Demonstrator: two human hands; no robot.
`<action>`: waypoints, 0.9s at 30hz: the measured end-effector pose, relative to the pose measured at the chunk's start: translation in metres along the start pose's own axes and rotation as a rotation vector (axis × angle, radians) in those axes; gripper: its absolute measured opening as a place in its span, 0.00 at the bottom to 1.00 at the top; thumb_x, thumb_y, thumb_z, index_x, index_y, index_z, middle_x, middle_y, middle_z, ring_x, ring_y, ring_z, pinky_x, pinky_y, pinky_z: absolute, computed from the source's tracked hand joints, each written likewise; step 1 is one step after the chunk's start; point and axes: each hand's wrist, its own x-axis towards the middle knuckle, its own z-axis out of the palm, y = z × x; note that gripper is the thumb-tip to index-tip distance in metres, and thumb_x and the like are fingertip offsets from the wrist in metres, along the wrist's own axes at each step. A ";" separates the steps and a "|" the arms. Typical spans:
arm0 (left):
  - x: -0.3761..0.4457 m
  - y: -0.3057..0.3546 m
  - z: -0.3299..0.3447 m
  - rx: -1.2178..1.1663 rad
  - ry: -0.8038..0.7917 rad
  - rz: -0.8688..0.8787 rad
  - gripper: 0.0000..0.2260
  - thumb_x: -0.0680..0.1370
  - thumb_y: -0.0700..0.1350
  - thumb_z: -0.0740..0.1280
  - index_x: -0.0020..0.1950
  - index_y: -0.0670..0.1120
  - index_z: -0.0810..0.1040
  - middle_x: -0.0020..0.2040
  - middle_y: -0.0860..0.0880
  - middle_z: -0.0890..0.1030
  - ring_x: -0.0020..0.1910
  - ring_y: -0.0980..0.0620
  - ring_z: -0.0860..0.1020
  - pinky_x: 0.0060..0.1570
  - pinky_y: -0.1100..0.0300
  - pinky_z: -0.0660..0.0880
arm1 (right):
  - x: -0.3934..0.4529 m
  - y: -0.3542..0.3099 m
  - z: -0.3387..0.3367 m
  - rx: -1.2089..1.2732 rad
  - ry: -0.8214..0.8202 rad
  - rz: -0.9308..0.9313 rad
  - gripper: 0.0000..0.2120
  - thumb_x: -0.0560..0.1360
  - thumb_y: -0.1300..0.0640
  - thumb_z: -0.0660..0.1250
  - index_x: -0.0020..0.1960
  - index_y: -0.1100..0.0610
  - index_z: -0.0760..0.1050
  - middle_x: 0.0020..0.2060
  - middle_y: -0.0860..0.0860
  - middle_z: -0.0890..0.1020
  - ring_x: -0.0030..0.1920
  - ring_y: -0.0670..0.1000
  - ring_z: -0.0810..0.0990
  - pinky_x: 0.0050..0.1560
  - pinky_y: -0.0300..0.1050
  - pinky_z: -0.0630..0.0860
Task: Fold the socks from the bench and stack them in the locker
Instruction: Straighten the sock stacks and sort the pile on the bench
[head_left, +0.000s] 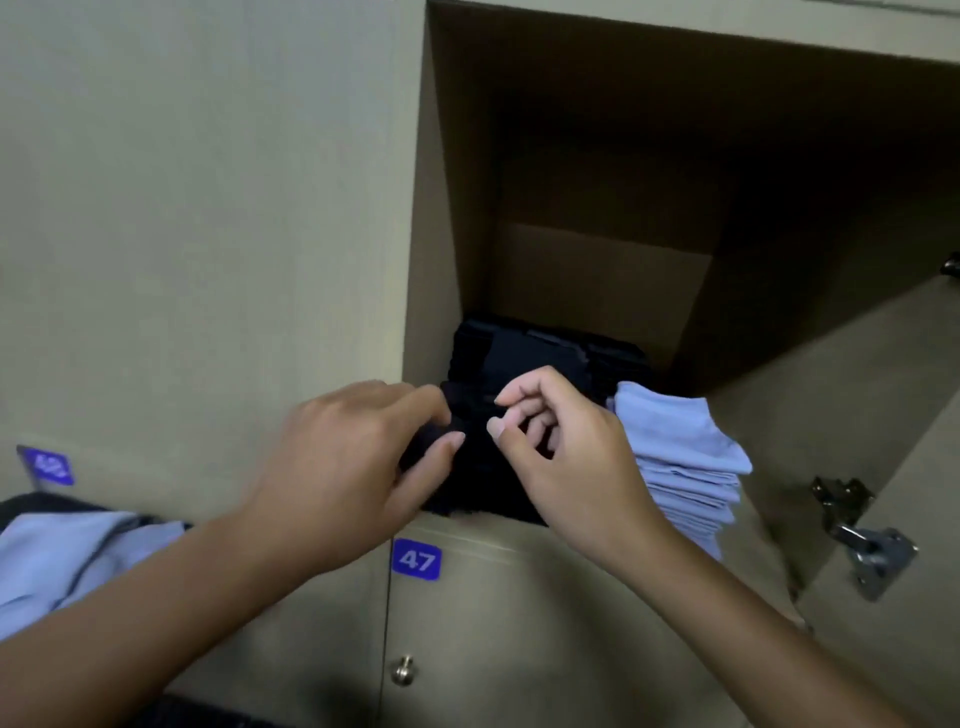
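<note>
The open locker (597, 270) holds a stack of folded black socks (540, 353) at its front left and a stack of folded light blue socks (685, 467) at its front right. A folded black sock (478, 467) lies on top of the front of the black stack. My left hand (343, 457) grips its left end between thumb and fingers. My right hand (566, 457) has curled fingers, and its thumb and forefinger pinch the sock's right part. The lower part of the black stack is hidden behind both hands.
The locker door (883, 467) stands open at the right, with metal hinges (862, 540) on it. Below the opening is a closed door labelled 47 (415, 560) with a small knob (403, 670). Loose light blue socks (62, 561) lie at the lower left.
</note>
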 end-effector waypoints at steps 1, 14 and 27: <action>-0.007 -0.007 -0.006 0.027 -0.013 -0.003 0.13 0.81 0.58 0.59 0.49 0.52 0.78 0.40 0.55 0.80 0.36 0.50 0.78 0.33 0.52 0.76 | -0.004 -0.004 0.006 0.005 -0.038 -0.023 0.06 0.77 0.55 0.70 0.51 0.46 0.75 0.39 0.44 0.80 0.41 0.48 0.77 0.42 0.36 0.70; -0.122 -0.106 -0.082 0.243 -0.236 -0.416 0.15 0.80 0.60 0.60 0.59 0.53 0.76 0.51 0.58 0.81 0.47 0.51 0.81 0.46 0.49 0.79 | -0.014 -0.031 0.106 0.026 -0.534 -0.168 0.07 0.77 0.52 0.71 0.54 0.46 0.77 0.42 0.43 0.82 0.40 0.42 0.78 0.43 0.38 0.75; -0.197 -0.179 -0.087 0.107 -0.504 -0.783 0.18 0.72 0.60 0.75 0.57 0.55 0.78 0.53 0.57 0.78 0.53 0.54 0.76 0.49 0.61 0.71 | -0.019 -0.051 0.191 -0.044 -0.801 -0.132 0.16 0.77 0.47 0.71 0.63 0.44 0.74 0.48 0.42 0.81 0.44 0.42 0.80 0.50 0.40 0.76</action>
